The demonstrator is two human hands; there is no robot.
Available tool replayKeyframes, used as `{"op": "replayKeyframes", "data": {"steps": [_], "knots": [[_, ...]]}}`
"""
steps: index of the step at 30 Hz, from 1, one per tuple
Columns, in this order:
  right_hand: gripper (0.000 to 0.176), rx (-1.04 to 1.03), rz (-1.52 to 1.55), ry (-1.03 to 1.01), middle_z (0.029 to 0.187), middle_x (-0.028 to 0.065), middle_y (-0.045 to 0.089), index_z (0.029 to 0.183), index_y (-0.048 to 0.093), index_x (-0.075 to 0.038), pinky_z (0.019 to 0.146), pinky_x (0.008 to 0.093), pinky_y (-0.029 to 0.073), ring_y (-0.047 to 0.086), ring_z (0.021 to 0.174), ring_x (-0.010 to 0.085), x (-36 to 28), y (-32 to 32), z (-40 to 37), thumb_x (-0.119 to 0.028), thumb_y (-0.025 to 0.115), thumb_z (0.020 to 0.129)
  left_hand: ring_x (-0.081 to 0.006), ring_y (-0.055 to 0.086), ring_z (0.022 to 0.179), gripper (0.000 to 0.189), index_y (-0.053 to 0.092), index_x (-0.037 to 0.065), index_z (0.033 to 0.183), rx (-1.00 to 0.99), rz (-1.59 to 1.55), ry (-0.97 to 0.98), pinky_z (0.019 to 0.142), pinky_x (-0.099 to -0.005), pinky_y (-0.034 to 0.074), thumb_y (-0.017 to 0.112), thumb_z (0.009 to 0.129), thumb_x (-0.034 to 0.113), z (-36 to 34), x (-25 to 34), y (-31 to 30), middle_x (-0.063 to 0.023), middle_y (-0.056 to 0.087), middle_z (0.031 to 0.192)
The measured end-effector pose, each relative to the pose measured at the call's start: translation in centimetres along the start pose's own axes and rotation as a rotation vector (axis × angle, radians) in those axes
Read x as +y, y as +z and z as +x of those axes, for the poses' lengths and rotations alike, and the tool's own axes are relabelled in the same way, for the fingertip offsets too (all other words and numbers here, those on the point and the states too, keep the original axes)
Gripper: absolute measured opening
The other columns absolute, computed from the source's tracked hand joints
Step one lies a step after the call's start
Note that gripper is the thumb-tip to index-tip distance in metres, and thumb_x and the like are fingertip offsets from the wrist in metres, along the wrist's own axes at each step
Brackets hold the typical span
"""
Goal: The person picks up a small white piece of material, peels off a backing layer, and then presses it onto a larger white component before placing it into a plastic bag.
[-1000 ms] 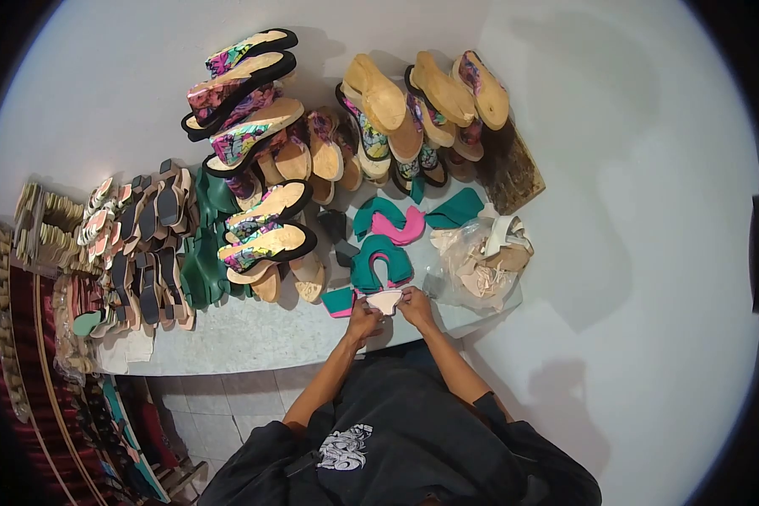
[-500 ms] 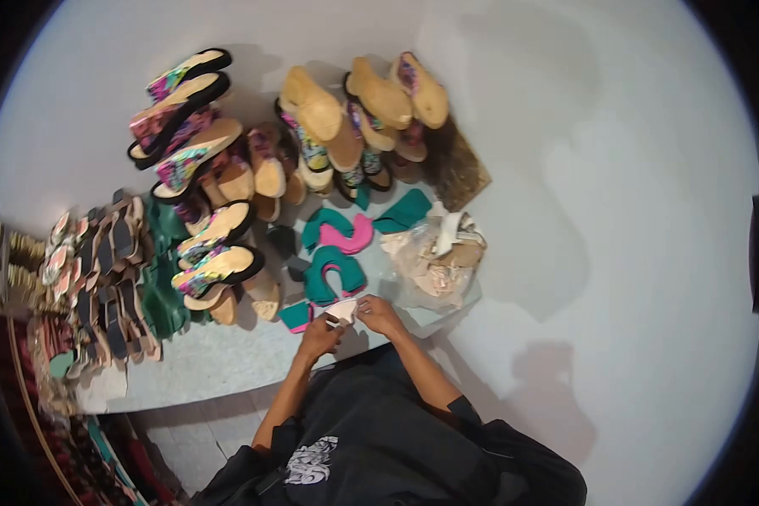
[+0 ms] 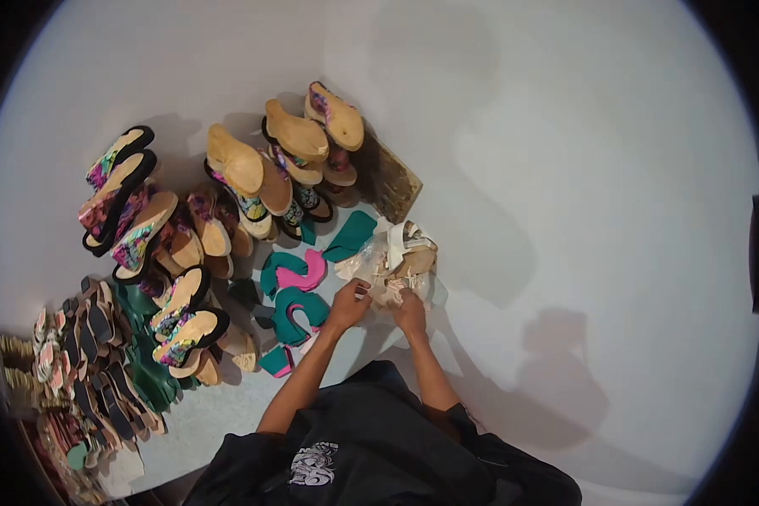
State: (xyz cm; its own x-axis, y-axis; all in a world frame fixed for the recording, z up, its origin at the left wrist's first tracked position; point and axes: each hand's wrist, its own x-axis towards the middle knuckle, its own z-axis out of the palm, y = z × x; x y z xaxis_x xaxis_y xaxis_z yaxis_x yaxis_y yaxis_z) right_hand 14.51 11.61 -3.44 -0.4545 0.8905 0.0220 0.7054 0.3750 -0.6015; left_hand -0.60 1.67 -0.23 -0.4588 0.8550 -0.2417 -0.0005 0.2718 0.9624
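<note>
A clear plastic bag (image 3: 364, 260) of beige and white pieces lies at the table's right end. My left hand (image 3: 350, 305) is closed at the bag's near left edge, its fingertips pinching the plastic. My right hand (image 3: 409, 314) is at the bag's near side, fingers curled against the beige pieces (image 3: 394, 291); what they grip is hidden. A white cut piece (image 3: 309, 342) rests by my left forearm. Left of the hands are teal U-shaped pieces (image 3: 288, 314), a pink curved piece (image 3: 304, 271) and a small teal and pink piece (image 3: 276, 361).
Wedge shoes with patterned uppers (image 3: 148, 236) and tan soles are stacked along the back. Green shoe parts (image 3: 148, 358) and dark insoles (image 3: 101, 325) crowd the left. A brown board (image 3: 392, 181) leans by the wall behind the bag.
Both hands have moved right, from the white piece to the plastic bag. The white piece now lies on the table beside the teal pieces. The view has shifted right.
</note>
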Motion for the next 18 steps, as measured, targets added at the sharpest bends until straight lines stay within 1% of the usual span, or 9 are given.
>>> {"op": "replayKeyframes", "data": {"steps": [1, 2, 3, 6, 9, 11, 15, 17, 18], "knots": [[0.049, -0.071, -0.016, 0.032, 0.104, 0.0241, 0.064, 0.112, 0.058, 0.004, 0.085, 0.0421, 0.049, 0.062, 0.1, 0.0382, 0.1, 0.3, -0.1, -0.019, 0.076, 0.073, -0.0267, 0.066, 0.08, 0.031, 0.057, 0.002, 0.107, 0.073, 0.194, 0.12, 0.068, -0.0365, 0.052, 0.065, 0.08, 0.014, 0.8, -0.6, 0.9, -0.0149, 0.066, 0.09], [0.049, -0.065, -0.021, 0.038, 0.104, 0.0241, 0.064, 0.112, 0.058, 0.004, 0.085, 0.0421, 0.049, 0.062, 0.1, 0.0382, 0.2, 0.6, -0.3, -0.019, 0.076, 0.073, -0.031, 0.066, 0.084, 0.032, 0.056, 0.002, 0.106, 0.148, 0.384, 0.24, 0.072, -0.0389, 0.052, 0.066, 0.077, 0.013, 1.5, -1.4, 1.7, -0.0167, 0.065, 0.092], [0.052, -0.117, -0.018, 0.074, 0.105, 0.0246, 0.064, 0.113, 0.057, 0.004, 0.085, 0.0421, 0.049, 0.061, 0.101, 0.0377, 0.1, 0.8, -0.5, -0.019, 0.077, 0.072, -0.0362, 0.062, 0.092, 0.037, 0.055, 0.004, 0.106, 0.156, 0.404, 0.16, 0.079, -0.0423, 0.051, 0.069, 0.073, 0.012, 1.4, -1.1, 2.2, -0.0188, 0.064, 0.097], [0.055, -0.183, -0.023, 0.126, 0.106, 0.0243, 0.064, 0.118, 0.054, 0.002, 0.085, 0.0419, 0.049, 0.061, 0.101, 0.0372, -0.3, 1.1, -0.7, -0.016, 0.077, 0.071, -0.0348, 0.064, 0.09, 0.038, 0.055, 0.005, 0.107, 0.148, 0.427, 0.04, 0.077, -0.0428, 0.051, 0.07, 0.072, 0.011, 1.4, -1.0, 3.1, -0.0175, 0.065, 0.095], [0.044, -0.101, -0.001, 0.053, 0.104, 0.0228, 0.065, 0.114, 0.058, 0.0, 0.082, 0.0413, 0.05, 0.063, 0.098, 0.037, -0.6, 0.8, -0.9, -0.01, 0.072, 0.074, -0.0341, 0.064, 0.089, 0.039, 0.055, 0.005, 0.108, 0.182, 0.453, 0.029, 0.076, -0.043, 0.052, 0.069, 0.072, 0.01, 1.3, -1.6, 3.3, -0.0156, 0.066, 0.092], [0.033, -0.048, 0.128, -0.004, 0.1, 0.0216, 0.066, 0.11, 0.061, -0.001, 0.079, 0.0407, 0.05, 0.064, 0.091, 0.0373, -0.3, 0.7, -0.5, -0.004, 0.066, 0.077, -0.0343, 0.065, 0.086, 0.037, 0.055, 0.005, 0.107, 0.19, 0.435, 0.04, 0.075, -0.0428, 0.052, 0.069, 0.073, 0.01, 1.2, -1.6, 3.4, -0.0153, 0.066, 0.09], [0.024, -0.014, 0.163, 0.047, 0.099, 0.0242, 0.064, 0.103, 0.062, 0.001, 0.079, 0.0433, 0.048, 0.063, 0.092, 0.0383, -0.4, 0.0, -0.1, -0.002, 0.058, 0.08, -0.0342, 0.066, 0.079, 0.03, 0.059, 0.005, 0.104, 0.205, 0.348, 0.009, 0.071, -0.0416, 0.052, 0.066, 0.074, 0.008, 1.5, -1.4, 3.2, -0.0154, 0.068, 0.086], [0.024, 0.08, 0.191, 0.07, 0.084, 0.0173, 0.067, 0.106, 0.062, 0.001, 0.068, 0.0369, 0.05, 0.066, 0.075, 0.0293, -1.1, -1.1, 0.0, -0.003, 0.061, 0.082, -0.0306, 0.066, 0.075, 0.029, 0.061, 0.004, 0.103, 0.211, 0.285, 0.033, 0.071, -0.0403, 0.053, 0.065, 0.075, 0.009, 1.7, -1.7, 2.5, -0.0147, 0.068, 0.083], [0.024, 0.078, 0.191, 0.069, 0.084, 0.0173, 0.067, 0.106, 0.062, 0.001, 0.068, 0.0369, 0.05, 0.066, 0.075, 0.0293, -0.9, -1.1, 0.2, -0.003, 0.061, 0.082, -0.027, 0.067, 0.072, 0.028, 0.062, 0.003, 0.103, 0.21, 0.226, 0.057, 0.07, -0.0391, 0.053, 0.064, 0.076, 0.009, 1.7, -2.0, 2.3, -0.0139, 0.068, 0.081]]}}
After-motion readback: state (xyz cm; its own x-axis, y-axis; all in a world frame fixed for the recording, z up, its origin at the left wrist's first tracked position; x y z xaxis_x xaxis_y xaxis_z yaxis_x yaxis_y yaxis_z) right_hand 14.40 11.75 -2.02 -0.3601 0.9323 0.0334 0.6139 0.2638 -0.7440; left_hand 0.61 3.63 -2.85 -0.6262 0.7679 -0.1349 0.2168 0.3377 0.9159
